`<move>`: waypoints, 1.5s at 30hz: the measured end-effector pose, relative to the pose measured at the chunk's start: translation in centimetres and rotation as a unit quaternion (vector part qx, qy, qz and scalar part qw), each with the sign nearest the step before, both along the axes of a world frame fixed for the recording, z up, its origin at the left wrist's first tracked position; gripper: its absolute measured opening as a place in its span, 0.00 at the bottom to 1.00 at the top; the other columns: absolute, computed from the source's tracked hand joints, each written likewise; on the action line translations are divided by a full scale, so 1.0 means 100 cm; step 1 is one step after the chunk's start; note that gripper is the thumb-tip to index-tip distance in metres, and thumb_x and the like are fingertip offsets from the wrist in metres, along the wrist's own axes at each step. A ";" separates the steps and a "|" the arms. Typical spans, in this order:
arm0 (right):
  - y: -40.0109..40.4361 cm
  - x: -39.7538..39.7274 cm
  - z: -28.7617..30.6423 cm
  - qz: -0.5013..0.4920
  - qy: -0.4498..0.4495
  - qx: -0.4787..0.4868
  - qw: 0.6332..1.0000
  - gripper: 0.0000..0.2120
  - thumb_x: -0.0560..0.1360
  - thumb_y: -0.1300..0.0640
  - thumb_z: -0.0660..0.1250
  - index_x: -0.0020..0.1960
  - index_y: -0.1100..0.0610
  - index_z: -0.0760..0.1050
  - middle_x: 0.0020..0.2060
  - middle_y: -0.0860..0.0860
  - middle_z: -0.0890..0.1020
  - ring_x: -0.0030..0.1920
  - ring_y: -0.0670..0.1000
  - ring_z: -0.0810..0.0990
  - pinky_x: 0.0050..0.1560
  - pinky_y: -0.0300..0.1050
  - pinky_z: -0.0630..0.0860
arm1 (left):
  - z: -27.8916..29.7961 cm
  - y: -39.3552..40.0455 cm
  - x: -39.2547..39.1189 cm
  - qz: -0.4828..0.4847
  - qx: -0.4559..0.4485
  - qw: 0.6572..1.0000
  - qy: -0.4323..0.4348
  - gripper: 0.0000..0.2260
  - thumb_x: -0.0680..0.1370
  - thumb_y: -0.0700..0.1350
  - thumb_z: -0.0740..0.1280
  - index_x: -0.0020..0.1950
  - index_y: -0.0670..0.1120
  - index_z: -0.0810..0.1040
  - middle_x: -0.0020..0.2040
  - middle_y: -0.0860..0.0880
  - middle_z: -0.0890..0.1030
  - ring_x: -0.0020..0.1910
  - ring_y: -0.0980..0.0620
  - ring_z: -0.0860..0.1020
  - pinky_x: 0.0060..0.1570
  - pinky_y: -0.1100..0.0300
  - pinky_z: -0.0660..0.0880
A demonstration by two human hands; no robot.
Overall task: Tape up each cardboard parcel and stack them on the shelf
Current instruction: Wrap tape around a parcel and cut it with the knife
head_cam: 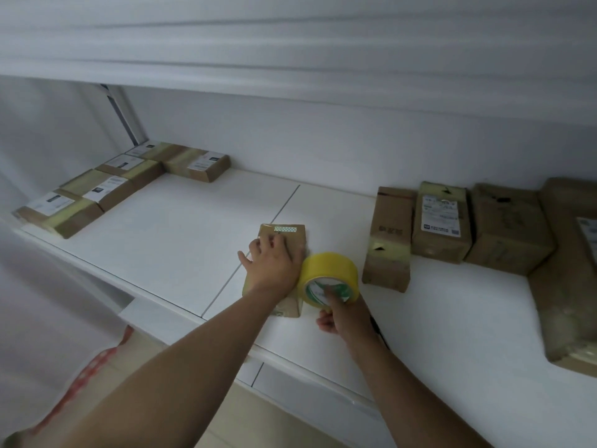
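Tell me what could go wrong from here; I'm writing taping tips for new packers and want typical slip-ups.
1. The left hand lies flat on the small parcel without gripping it, so a pull from the tape roll might slide it on the smooth white shelf.
2. The right hand holds the roll mostly by a finger through its core; it could twist and lay tape crooked.
3. The upright box stands close on the right and might get knocked.

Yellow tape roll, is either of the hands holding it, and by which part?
Yes. The right hand grips the yellow tape roll with a finger hooked into its core. The left hand only presses flat on the small parcel.
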State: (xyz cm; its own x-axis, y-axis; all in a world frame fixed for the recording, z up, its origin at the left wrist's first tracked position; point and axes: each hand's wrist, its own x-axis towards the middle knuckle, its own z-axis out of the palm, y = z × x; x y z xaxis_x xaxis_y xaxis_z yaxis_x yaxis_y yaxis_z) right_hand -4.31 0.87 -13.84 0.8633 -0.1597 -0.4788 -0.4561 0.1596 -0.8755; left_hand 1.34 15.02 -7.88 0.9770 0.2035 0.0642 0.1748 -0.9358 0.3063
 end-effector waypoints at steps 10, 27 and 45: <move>0.006 -0.004 0.007 -0.026 0.005 -0.045 0.999 0.15 0.74 0.55 0.73 0.38 0.66 0.76 0.28 0.60 0.80 0.31 0.58 0.78 0.39 0.56 0.76 | 0.008 0.005 0.008 0.019 -0.086 0.995 0.048 0.35 0.73 0.65 0.65 0.73 0.49 0.60 0.72 0.45 0.60 0.67 0.37 0.65 0.63 0.42 0.66; 0.094 0.009 0.081 0.064 -0.125 -0.273 0.952 0.37 0.57 0.27 0.68 0.58 0.49 0.78 0.50 0.49 0.84 0.48 0.48 0.83 0.50 0.52 0.82 | -0.012 0.081 0.014 0.050 -0.616 0.786 0.024 0.09 0.82 0.40 0.62 0.59 0.47 0.79 0.50 0.43 0.81 0.46 0.47 0.81 0.48 0.55 0.81; 0.107 0.012 0.070 -0.013 -0.107 -0.223 0.969 0.11 0.74 0.44 0.70 0.53 0.47 0.77 0.49 0.48 0.82 0.50 0.51 0.81 0.57 0.55 0.79 | -0.006 0.104 0.021 0.025 -0.629 0.770 0.101 0.11 0.82 0.46 0.62 0.56 0.45 0.83 0.49 0.45 0.84 0.46 0.48 0.82 0.41 0.59 0.78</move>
State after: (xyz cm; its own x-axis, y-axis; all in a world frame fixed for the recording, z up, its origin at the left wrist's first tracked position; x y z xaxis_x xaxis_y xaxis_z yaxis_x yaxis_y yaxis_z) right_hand -3.07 11.59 -6.87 0.9280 -0.3330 -0.1670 -0.2566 -0.2466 -0.9345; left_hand 3.49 25.40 -8.46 0.9305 0.0179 -0.3660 0.3631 0.0897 0.9274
